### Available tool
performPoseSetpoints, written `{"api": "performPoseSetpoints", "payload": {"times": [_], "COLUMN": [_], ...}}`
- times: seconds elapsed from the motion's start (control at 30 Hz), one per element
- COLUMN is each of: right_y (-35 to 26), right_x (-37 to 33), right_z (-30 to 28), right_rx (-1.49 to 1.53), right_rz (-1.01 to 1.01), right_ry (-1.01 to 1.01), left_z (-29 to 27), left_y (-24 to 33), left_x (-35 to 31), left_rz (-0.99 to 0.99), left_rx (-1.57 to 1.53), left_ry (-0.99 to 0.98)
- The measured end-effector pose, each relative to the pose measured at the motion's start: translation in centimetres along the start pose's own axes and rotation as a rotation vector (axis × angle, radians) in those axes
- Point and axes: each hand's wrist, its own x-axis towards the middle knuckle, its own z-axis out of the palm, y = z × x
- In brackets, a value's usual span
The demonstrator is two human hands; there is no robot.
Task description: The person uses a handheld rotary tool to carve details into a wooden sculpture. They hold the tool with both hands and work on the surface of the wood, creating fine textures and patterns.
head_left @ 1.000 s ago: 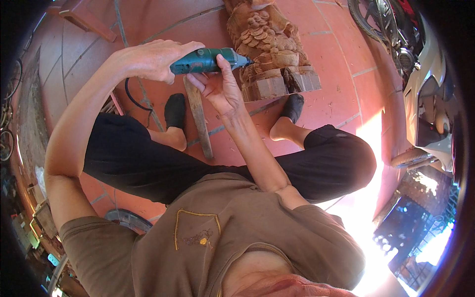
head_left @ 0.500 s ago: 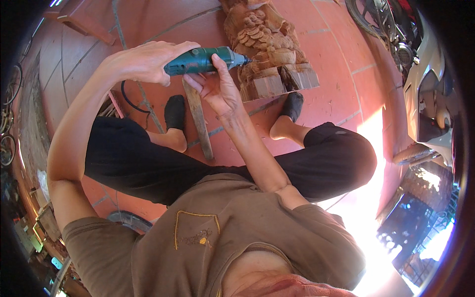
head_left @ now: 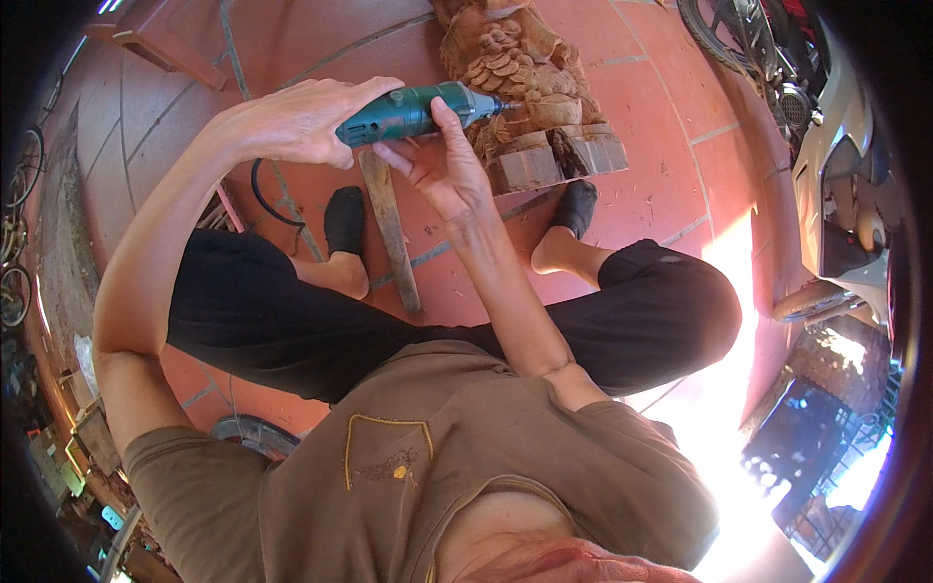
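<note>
So the left hand [head_left: 292, 121] is wrapping around the back end of a green rotary tool [head_left: 413, 110], fingers curled shut over the body. Right hand [head_left: 442, 160] is propping the front half from underneath, thumb pressing up against the casing and the other fingers sitting loose, half open. Just past the right hand's fingertips, the tool's tip is touching a carved wooden figure [head_left: 515, 68] on a blocky base. Below both hands a wooden stick [head_left: 389, 228] is lying on the red tiled floor [head_left: 661, 185], and a black cord [head_left: 264, 199] is looping under the left wrist.
</note>
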Motion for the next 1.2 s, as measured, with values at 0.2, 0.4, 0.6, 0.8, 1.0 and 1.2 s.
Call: {"api": "performPoseSetpoints", "payload": {"times": [0.2, 0.4, 0.6, 0.8, 1.0, 1.2], "right_y": [-0.1, -0.1, 0.2, 0.4, 0.5, 0.8], "right_x": [0.1, 0.2, -0.4, -0.5, -0.7, -1.1], "right_z": [0.2, -0.3, 0.6, 0.2, 0.2, 0.5], "right_rx": [-0.008, -0.022, -0.037, -0.053, -0.08, -0.09], "right_rz": [-0.005, -0.006, -0.035, -0.039, -0.063, -0.092], "right_ry": [0.001, 0.001, 0.048, 0.033, 0.047, 0.103], "left_z": [0.0, 0.5, 0.3, 0.9, 1.0, 1.0], "left_y": [0.4, 0.0, 0.9, 0.9, 1.1, 1.4], "left_x": [0.2, 0.3, 0.3, 0.2, 0.1, 0.1], "left_rz": [-0.03, -0.029, -0.06, -0.059, -0.115, -0.102], "left_rx": [-0.011, -0.015, -0.068, -0.055, -0.045, -0.055], "left_ry": [-0.02, -0.018, -0.075, -0.047, -0.065, -0.068]}}
